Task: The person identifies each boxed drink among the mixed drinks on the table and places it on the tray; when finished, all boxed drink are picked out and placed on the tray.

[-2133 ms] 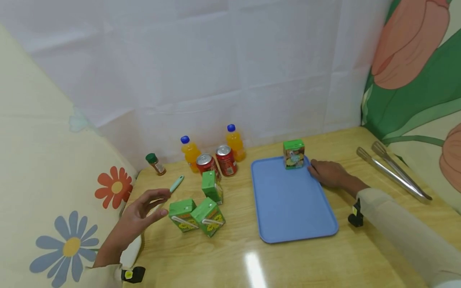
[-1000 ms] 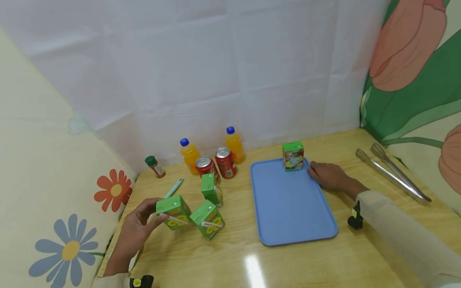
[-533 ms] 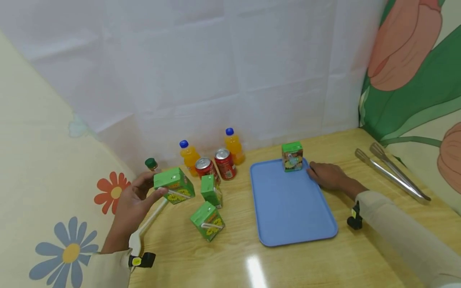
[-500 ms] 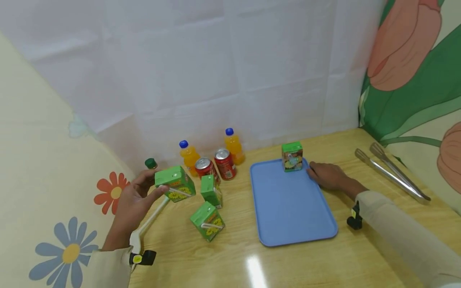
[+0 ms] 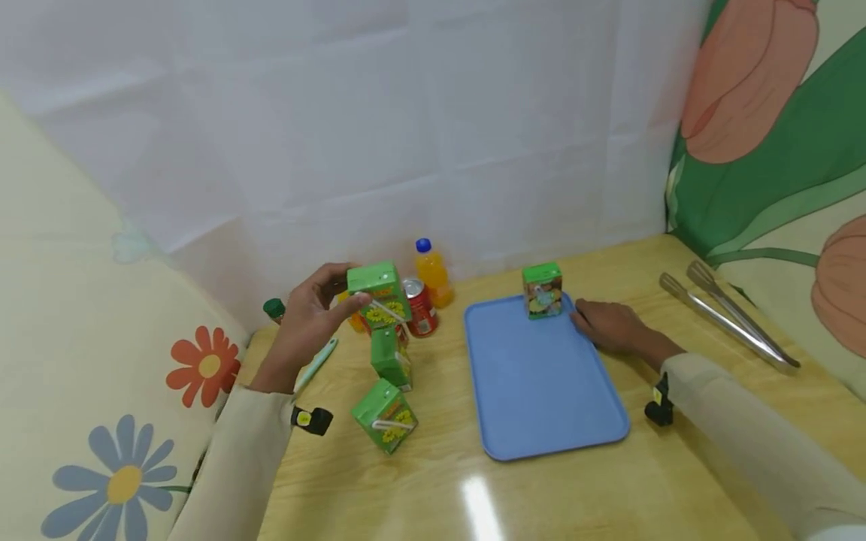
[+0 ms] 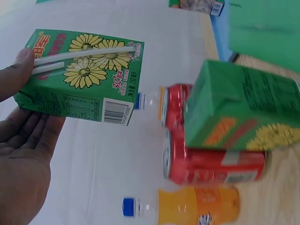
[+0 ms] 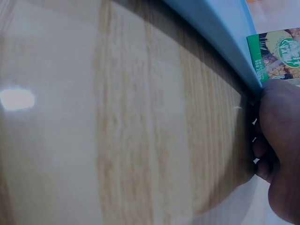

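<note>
My left hand holds a green juice box between thumb and fingers, raised above the table. In the left wrist view this juice box shows yellow flowers and a white straw on its side. Below it in the head view stand a second green juice box and, nearer, a third juice box. My right hand grips the right edge of the blue tray near its far corner, its fingers partly hidden. A brown-fronted juice box stands at the tray's far end.
Behind the raised box are a red can and an orange drink bottle; another bottle is mostly covered. Metal tongs lie at right. A green-capped jar and a pale green utensil handle are at left.
My left hand has taken hold of one green juice box, lifted it off the table and carried it up and rightward. The right hand stays at the tray edge.
</note>
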Available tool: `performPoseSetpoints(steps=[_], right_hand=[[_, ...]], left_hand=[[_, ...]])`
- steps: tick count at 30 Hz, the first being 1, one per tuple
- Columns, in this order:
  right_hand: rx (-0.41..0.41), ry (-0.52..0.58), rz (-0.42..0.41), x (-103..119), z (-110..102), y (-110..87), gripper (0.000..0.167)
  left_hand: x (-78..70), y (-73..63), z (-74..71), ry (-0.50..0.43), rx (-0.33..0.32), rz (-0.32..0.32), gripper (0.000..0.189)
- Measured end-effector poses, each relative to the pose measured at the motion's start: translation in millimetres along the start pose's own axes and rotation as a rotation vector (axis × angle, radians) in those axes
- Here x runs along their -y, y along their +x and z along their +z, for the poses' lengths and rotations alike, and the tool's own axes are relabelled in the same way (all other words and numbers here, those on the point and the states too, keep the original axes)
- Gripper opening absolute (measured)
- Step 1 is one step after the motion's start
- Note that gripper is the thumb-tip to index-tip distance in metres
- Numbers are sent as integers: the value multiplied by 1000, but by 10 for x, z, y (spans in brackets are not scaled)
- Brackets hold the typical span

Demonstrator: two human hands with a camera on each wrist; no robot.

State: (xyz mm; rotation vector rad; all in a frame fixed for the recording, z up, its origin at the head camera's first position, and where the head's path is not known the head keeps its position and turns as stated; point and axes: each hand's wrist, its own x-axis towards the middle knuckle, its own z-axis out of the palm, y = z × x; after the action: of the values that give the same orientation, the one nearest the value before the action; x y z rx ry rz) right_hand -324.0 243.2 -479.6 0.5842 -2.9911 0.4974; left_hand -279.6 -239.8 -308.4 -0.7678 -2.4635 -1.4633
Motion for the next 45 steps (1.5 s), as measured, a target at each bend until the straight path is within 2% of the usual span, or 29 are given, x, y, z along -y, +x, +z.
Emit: performPoseSetpoints(steps=[10, 18, 22, 29, 34, 36, 45], right_hand=[[5, 2, 9, 23, -32, 15, 28], [15, 18, 8, 22, -3, 15, 28], [13, 16, 9, 22, 25, 14, 28], [18, 22, 16, 26, 19, 11, 28], [9, 39, 15, 69, -8, -4, 29], [9, 40, 21, 79, -7, -6, 29], [-3, 44, 25, 94, -11, -12, 29]], left_hand=[[-107, 470, 364, -52, 93, -75, 52], [-81, 732, 726, -122, 102, -155, 49], [-82, 822, 907, -92, 105, -190, 46], [-82, 933, 1230, 20, 109, -245, 48], [-37, 990, 1437, 25, 98, -242, 44], [3, 1007, 1498, 35, 103, -245, 43], [127, 1056, 1689, 56, 147, -345, 40]])
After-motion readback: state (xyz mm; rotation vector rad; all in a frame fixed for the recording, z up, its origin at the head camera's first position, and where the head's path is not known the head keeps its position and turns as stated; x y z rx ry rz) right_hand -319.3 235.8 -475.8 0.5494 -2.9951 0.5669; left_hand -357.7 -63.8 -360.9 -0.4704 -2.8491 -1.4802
